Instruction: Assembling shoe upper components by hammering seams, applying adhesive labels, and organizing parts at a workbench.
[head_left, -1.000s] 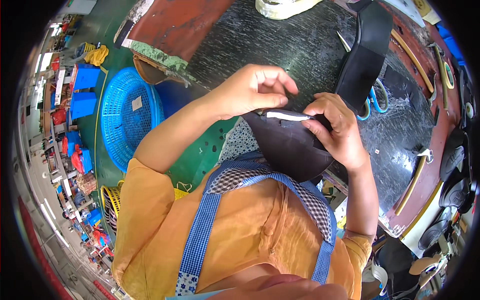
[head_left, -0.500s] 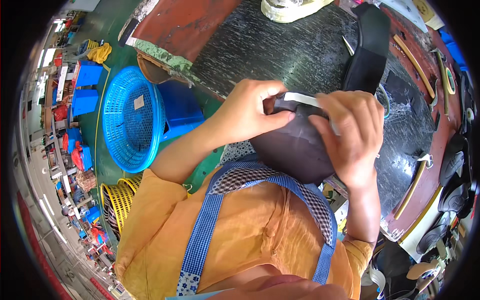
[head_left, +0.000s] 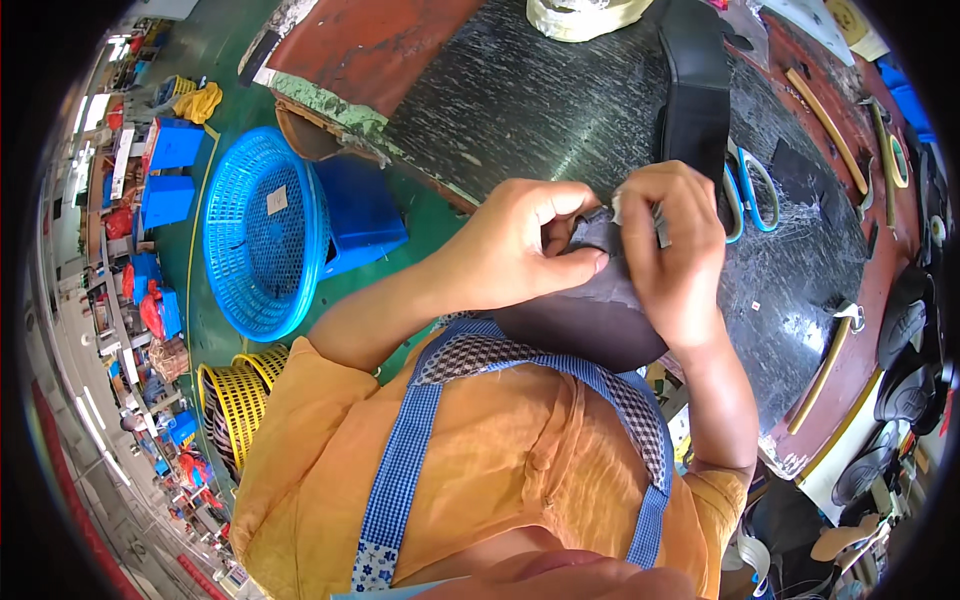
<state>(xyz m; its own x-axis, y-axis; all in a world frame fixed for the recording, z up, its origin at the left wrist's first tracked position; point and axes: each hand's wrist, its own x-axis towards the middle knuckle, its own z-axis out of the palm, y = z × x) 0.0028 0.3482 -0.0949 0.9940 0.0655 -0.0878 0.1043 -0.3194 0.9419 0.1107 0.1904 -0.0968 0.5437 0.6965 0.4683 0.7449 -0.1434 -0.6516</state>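
A dark brown and black leather-like piece (head_left: pixel 580 325), perhaps a shoe upper, rests bunched between my hands close to my apron. Its upper edge is pinched between the thumb and fingers of my left hand (head_left: pixel 535 245). My right hand (head_left: pixel 675 245) is closed on the same edge a little further right, fingers curled, with a small pale bit showing by its fingertips. Just beyond my right hand lies a folded black leather-like piece (head_left: pixel 695 95) on the worktop. Scissors (head_left: pixel 750 195) with blue and white handles lie beside it, their blades hidden.
The scratched dark worktop (head_left: pixel 520 95) carries a pale roll of tape (head_left: pixel 585 15) at the far edge. Wooden-handled tools (head_left: pixel 828 130) and black shoe parts (head_left: pixel 905 330) line the right side. A blue basket (head_left: pixel 265 235) and yellow baskets (head_left: pixel 240 400) stand to the left.
The white strip along the held edge no longer shows, and the edge looks folded or bunched. My right hand moved slightly left. The black piece shifted left, baring the scissors' handles.
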